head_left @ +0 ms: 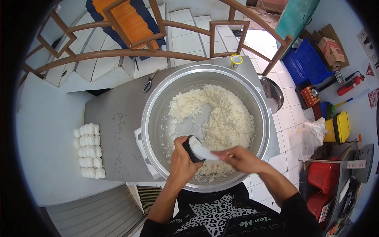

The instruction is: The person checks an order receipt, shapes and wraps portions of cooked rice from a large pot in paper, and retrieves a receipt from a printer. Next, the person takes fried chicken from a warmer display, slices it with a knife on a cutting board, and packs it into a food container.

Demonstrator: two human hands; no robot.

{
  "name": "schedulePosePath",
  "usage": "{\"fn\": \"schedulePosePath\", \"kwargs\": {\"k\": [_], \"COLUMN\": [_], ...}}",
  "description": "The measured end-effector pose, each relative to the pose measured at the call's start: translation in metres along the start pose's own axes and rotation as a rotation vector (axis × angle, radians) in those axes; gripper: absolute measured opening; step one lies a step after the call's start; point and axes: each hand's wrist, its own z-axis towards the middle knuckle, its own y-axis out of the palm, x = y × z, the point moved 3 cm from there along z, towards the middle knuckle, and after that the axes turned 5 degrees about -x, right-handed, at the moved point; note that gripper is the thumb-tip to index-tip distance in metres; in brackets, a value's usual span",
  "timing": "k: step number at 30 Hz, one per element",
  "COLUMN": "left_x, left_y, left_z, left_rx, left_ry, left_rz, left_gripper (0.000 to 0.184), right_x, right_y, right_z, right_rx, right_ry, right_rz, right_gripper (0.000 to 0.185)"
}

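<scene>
My left hand (181, 165) grips a small black bowl (188, 151), tilted over the near side of a wide metal pot (147, 106). White rice shows inside the bowl. In my right hand (241, 158) is a white rice paddle (207, 154), its blade at the bowl's mouth against the rice. Loose cooked rice (231, 116) lies heaped at the right and far side of the pot. The pot's bare bottom shows left of centre.
On the grey table (118, 134) lie scissors (150, 81), left of the pot. Rows of white rounded bundles (90, 151) sit at the far left. A yellow-rimmed cup (235, 61) stands behind the pot, and a metal basin (273, 90) is to the right. A brown railing (189, 55) runs behind.
</scene>
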Motion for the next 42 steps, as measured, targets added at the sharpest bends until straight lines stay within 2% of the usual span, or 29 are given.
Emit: {"fn": "schedulePosePath", "kwargs": {"k": [3, 5, 7, 9, 10, 11, 12, 13, 15, 16, 19, 21, 22, 23, 26, 28, 29, 30, 31, 33, 35, 39, 41, 42], "left_x": [0.011, 0.013, 0.009, 0.013, 0.013, 0.011, -0.002, -0.005, -0.012, -0.019, -0.006, -0.01, -0.017, -0.028, -0.097, -0.185, -0.229, -0.272, -0.315, -0.375, -0.401, -0.416, -0.419, -0.421], "left_y": [0.006, 0.006, -0.001, -0.006, -0.013, -0.021, -0.023, -0.034, -0.063, -0.068, -0.1, -0.11, -0.124, -0.141, -0.22, -0.248, -0.248, -0.236, -0.21, -0.163, -0.132, -0.12, -0.122, -0.125], "left_z": [0.006, 0.004, 0.007, 0.004, 0.001, 0.005, 0.001, -0.008, -0.013, -0.018, -0.031, -0.043, -0.048, -0.055, -0.065, -0.06, -0.043, -0.021, 0.0, 0.023, 0.033, 0.025, 0.031, 0.034], "left_rx": [0.03, 0.083, 0.155, 0.192, 0.218, 0.263, 0.303, 0.371, 0.507, 0.532, 0.402, 0.275, 0.197, 0.105, -0.218, -0.135, -0.023, 0.092, 0.105, 0.087, 0.049, 0.08, 0.152, 0.116], "left_ry": [-0.021, -0.012, 0.015, 0.027, 0.05, 0.083, 0.025, 0.072, 0.211, 0.264, 0.449, 0.423, 0.388, 0.35, 0.27, 0.137, 0.114, 0.092, 0.117, 0.198, 0.286, 0.382, 0.418, 0.335], "left_rz": [-0.025, -0.035, -0.04, -0.018, -0.03, -0.04, -0.197, -0.268, -0.403, -0.632, -0.25, -0.176, -0.139, -0.105, -0.291, -0.534, -0.26, 0.015, 0.107, 0.295, 0.485, 0.514, 0.467, 0.347], "left_gripper": [0.09, 0.091, 0.091, 0.09, 0.09, 0.089, 0.092, 0.093, 0.096, 0.101, 0.098, 0.095, 0.094, 0.093, 0.084, 0.071, 0.066, 0.061, 0.056, 0.052, 0.051, 0.043, 0.038, 0.036], "right_x": [-0.005, 0.005, -0.009, -0.005, -0.016, -0.025, -0.033, -0.036, -0.043, -0.042, -0.038, -0.057, -0.067, -0.067, -0.049, -0.033, -0.029, -0.025, -0.021, 0.014, 0.065, 0.144, 0.166, 0.168], "right_y": [0.002, 0.02, 0.01, 0.026, 0.015, 0.004, -0.003, -0.005, 0.0, 0.009, 0.051, 0.119, 0.154, 0.177, 0.23, 0.271, 0.29, 0.304, 0.318, 0.342, 0.357, 0.352, 0.346, 0.344], "right_z": [0.002, 0.018, 0.02, 0.021, 0.02, 0.017, 0.011, 0.009, 0.024, 0.028, 0.042, 0.044, 0.045, 0.05, 0.088, 0.112, 0.123, 0.141, 0.158, 0.184, 0.205, 0.214, 0.206, 0.205], "right_rx": [0.124, 0.095, 0.033, 0.074, 0.037, 0.124, 0.206, 0.283, 0.317, 0.327, 0.347, 0.122, 0.086, 0.115, -0.024, -0.001, 0.003, -0.138, -0.294, -0.206, 0.044, 0.296, 0.3, 0.342], "right_ry": [-0.116, -0.259, -0.199, -0.286, -0.231, -0.162, -0.083, 0.005, -0.123, -0.173, -0.325, -0.117, 0.027, 0.045, 0.014, 0.11, 0.16, 0.01, -0.133, -0.041, 0.148, -0.03, -0.113, -0.153], "right_rz": [0.021, -0.094, -0.014, -0.069, -0.094, -0.077, -0.056, -0.032, -0.033, -0.03, -0.013, 0.658, 0.965, 1.059, 1.364, 1.442, 1.477, 1.567, 1.647, 1.583, 1.465, 1.513, 1.577, 1.59], "right_gripper": [0.037, 0.037, 0.037, 0.037, 0.037, 0.037, 0.037, 0.038, 0.042, 0.045, 0.055, 0.072, 0.08, 0.082, 0.099, 0.104, 0.106, 0.099, 0.091, 0.091, 0.087, 0.075, 0.069, 0.068]}}
